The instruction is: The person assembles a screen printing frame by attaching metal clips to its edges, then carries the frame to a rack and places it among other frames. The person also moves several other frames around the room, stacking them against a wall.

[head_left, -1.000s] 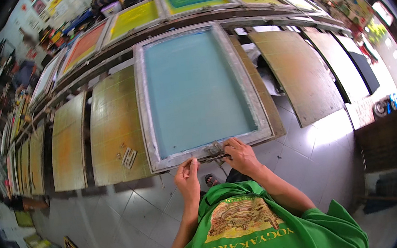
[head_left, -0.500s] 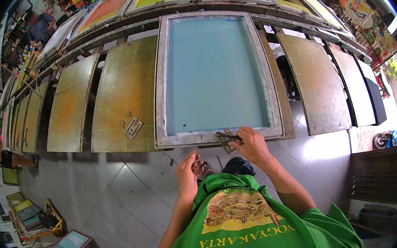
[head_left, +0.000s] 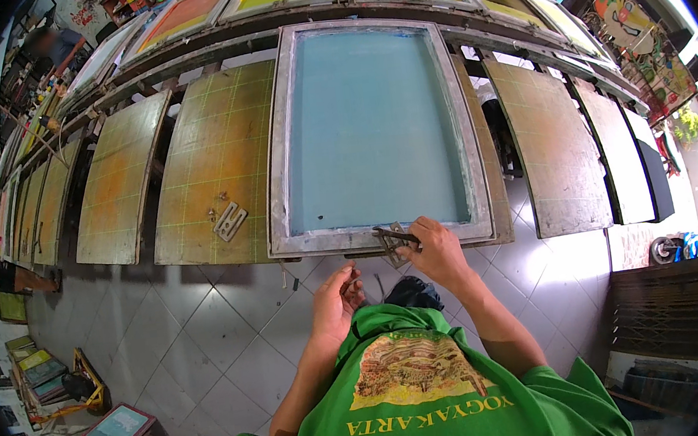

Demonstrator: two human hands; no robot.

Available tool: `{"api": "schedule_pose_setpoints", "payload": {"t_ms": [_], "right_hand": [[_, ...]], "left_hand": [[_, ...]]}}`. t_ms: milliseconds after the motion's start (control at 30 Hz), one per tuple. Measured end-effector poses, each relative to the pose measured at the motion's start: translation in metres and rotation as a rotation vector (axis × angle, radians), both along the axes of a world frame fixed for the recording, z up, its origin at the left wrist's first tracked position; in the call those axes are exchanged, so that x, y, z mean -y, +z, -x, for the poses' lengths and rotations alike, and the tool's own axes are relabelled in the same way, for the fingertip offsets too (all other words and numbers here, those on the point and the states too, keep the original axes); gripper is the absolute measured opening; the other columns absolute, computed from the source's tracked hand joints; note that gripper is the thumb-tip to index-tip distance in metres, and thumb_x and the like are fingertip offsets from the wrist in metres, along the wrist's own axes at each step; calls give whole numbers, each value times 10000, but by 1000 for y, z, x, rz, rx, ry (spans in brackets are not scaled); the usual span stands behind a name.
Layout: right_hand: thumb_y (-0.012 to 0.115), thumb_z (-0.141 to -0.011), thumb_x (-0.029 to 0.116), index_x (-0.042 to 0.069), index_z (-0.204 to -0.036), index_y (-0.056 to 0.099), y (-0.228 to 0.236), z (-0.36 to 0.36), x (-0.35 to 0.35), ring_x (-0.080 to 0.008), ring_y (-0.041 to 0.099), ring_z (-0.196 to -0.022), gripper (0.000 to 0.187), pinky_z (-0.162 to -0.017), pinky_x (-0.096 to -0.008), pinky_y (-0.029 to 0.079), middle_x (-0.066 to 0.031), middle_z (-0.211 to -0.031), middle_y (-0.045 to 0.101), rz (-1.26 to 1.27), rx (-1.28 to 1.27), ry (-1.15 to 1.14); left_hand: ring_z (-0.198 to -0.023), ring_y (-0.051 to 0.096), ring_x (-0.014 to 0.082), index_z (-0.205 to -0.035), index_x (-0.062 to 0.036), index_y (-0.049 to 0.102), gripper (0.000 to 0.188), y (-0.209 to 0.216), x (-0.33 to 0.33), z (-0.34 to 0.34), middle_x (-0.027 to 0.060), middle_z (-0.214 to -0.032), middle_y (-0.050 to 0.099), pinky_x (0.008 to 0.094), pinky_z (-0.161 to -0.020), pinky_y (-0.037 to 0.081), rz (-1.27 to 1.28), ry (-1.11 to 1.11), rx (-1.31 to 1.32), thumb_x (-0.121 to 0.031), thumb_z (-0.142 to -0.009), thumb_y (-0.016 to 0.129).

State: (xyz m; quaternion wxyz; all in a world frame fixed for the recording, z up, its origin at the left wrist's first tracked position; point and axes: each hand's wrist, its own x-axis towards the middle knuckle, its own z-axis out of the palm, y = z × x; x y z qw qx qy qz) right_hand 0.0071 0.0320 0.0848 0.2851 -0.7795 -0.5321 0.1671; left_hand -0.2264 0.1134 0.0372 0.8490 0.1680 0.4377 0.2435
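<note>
Head view, pale-blue screen frame [head_left: 374,130], grey worn edges

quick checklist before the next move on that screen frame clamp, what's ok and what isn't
1. Right hand on the metal clamp at the frame's near edge: ok.
2. Screen frame lying flat over its table board, rails in line with it: ok.
3. Left hand free of the frame: ok, it is below the edge; its fingers pinch something small, cannot tell what.
4. Blue mesh free of objects: ok.
5. Clamp tight or loose: cannot tell.
</note>
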Motion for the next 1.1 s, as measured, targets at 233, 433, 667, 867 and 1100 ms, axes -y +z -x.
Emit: {"api": "schedule_pose_setpoints", "payload": {"t_ms": [233,433,667,867,1100], "right_hand": [[777,-828,77,16,-1034,702,-11,-5,3,-402,668,-948,227,-806,-502,529,-173,-985,677,-49,-20,27],[843,-821,153,27,-997,749,21,24,5,-328,684,-877,235,-748,-430,546,-148,-950,698,-26,-237,6],[846,-841,170,20,-1014,755,36,68,1,-284,697,-863,246,-745,-370,558,-120,-986,743,-252,-260,215],[607,-1046,199,-30,-961,696,13,29,33,-167,636,-794,260,-735,-295,498,-102,-914,711,-381,-475,-84],[536,-1100,224,-41,-981,678,-19,18,65,-102,523,-687,323,-629,-292,426,-21,-785,621,-275,-627,-438]], "left_hand": [[-872,683,132,-1303,-42,668,327,-7,5,-2,38,-1070,711,274,-718,579,64,-24,54,-218,-1028,653],[-887,690,139,-1281,-31,648,306,-2,8,-8,50,-1101,717,270,-745,589,131,-75,170,-230,-1049,634],[-889,701,165,-1229,-17,649,267,-31,12,-1,46,-1051,708,304,-797,610,30,-132,325,-218,-1056,615],[-792,641,167,-1018,-3,649,163,13,-57,43,70,-906,680,288,-668,532,46,164,123,-142,-1017,566],[-701,536,134,-965,-40,688,210,15,-223,105,20,-791,594,291,-630,448,-734,53,-638,-228,-976,595]]}}
